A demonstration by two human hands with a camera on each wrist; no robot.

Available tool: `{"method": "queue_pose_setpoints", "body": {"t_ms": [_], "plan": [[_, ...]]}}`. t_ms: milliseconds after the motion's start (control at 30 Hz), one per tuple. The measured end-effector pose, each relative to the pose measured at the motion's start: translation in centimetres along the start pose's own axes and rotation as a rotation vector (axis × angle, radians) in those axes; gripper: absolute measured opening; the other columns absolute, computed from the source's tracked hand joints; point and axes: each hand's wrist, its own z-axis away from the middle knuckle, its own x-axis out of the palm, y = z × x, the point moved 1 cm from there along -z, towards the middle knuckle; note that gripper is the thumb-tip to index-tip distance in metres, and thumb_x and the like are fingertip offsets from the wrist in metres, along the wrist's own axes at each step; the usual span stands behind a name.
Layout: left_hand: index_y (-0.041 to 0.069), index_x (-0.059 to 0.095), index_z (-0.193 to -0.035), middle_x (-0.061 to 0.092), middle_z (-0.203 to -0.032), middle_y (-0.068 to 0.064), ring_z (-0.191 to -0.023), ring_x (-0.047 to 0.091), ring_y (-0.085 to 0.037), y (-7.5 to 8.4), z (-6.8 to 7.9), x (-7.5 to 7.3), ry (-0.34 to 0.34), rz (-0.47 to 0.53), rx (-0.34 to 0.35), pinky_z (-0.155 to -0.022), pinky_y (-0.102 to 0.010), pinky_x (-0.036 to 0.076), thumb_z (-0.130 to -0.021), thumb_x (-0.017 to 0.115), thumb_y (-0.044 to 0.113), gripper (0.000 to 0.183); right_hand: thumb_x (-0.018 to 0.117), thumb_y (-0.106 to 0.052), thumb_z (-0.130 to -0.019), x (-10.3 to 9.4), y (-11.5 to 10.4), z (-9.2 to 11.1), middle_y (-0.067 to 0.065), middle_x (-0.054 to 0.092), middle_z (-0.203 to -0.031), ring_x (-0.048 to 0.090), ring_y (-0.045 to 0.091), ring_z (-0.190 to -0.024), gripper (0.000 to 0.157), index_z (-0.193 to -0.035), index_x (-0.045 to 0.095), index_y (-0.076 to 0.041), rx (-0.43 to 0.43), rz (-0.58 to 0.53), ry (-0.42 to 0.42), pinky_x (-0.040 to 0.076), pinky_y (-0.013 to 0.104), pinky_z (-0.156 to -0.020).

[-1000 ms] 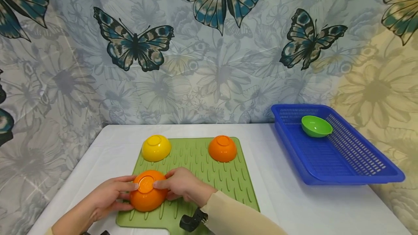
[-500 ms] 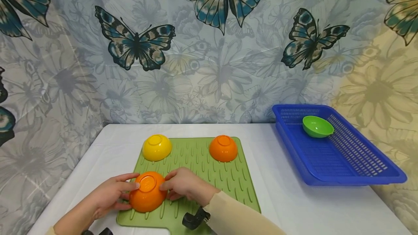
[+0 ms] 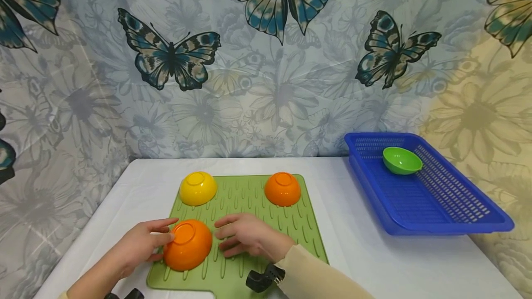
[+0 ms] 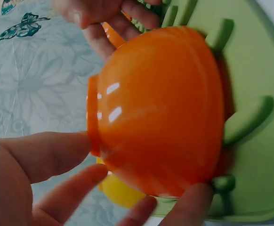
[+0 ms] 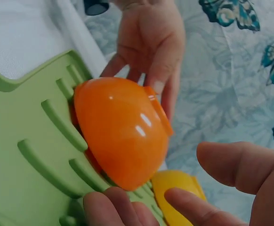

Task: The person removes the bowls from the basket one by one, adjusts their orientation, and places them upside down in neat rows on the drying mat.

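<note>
An orange bowl (image 3: 188, 246) sits upside down on the front left of a green ribbed mat (image 3: 249, 225). My left hand (image 3: 139, 246) is at its left side. In the left wrist view, its thumb touches the foot ring and the other fingertips are around the lower side and rim (image 4: 212, 160). Just right of the bowl, my right hand (image 3: 253, 236) is spread, apart from it and holding nothing. A yellow bowl (image 3: 198, 189) and a second orange bowl (image 3: 283, 189) lie upside down along the mat's far edge.
A blue perforated basket (image 3: 399, 225) stands at the right side of the white table (image 3: 349, 262). Inside it a green bowl (image 3: 402, 161) is near the far end. Butterfly-printed fabric (image 3: 287, 105) hangs behind the table.
My right hand has let go of the orange bowl and drawn away to the right, its fingers straightening. The left hand stays at the bowl, which has hardly moved.
</note>
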Motion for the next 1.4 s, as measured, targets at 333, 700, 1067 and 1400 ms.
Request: {"method": "queue_pose_setpoints", "body": {"t_ms": [333,700,1067,1400], "plan": [[0.015,0.057,-0.142,0.053,-0.139,-0.009,-0.104,0.052,-0.024,-0.8,0.9,0.7,0.008,-0.306,0.304,-0.082,-0.044,0.048,-0.080,0.085,0.034,0.072,0.068,-0.006,-0.089,-1.7,-0.9,2.0,0.022,0.063,-0.114,0.067,0.036,-0.092,0.043,-0.130,0.060,0.003,-0.030,-0.027,-0.007,0.058,0.052,-0.076],[0.017,0.054,-0.143,0.056,-0.132,-0.003,-0.106,0.054,-0.024,-1.3,0.8,1.0,0.064,-0.387,0.270,-0.084,-0.048,0.049,-0.068,0.090,0.044,0.088,0.068,-0.008,-0.092,-4.0,-3.2,6.4,0.018,0.058,-0.129,0.062,0.039,-0.108,0.048,-0.138,0.056,-0.001,-0.140,0.081,-0.058,0.055,0.054,-0.084],[0.018,0.051,-0.146,0.051,-0.143,-0.012,-0.124,0.052,-0.038,-1.9,1.0,1.2,0.077,-0.403,0.204,-0.092,-0.060,0.046,-0.068,0.089,0.046,0.092,0.060,-0.011,-0.099,-12.0,-5.0,12.0,0.028,0.036,-0.151,0.055,0.036,-0.122,0.064,-0.154,0.031,0.003,-0.308,0.035,-0.035,0.048,0.056,-0.096],[0.018,0.052,-0.146,0.053,-0.141,-0.012,-0.119,0.055,-0.035,-1.8,0.9,1.2,0.077,-0.413,0.199,-0.090,-0.059,0.048,-0.067,0.090,0.045,0.091,0.041,-0.038,-0.107,-24.0,-9.1,16.4,0.017,0.015,-0.158,0.045,0.039,-0.132,0.069,-0.162,0.001,-0.025,-0.387,-0.337,0.091,0.036,0.063,-0.103]]}}
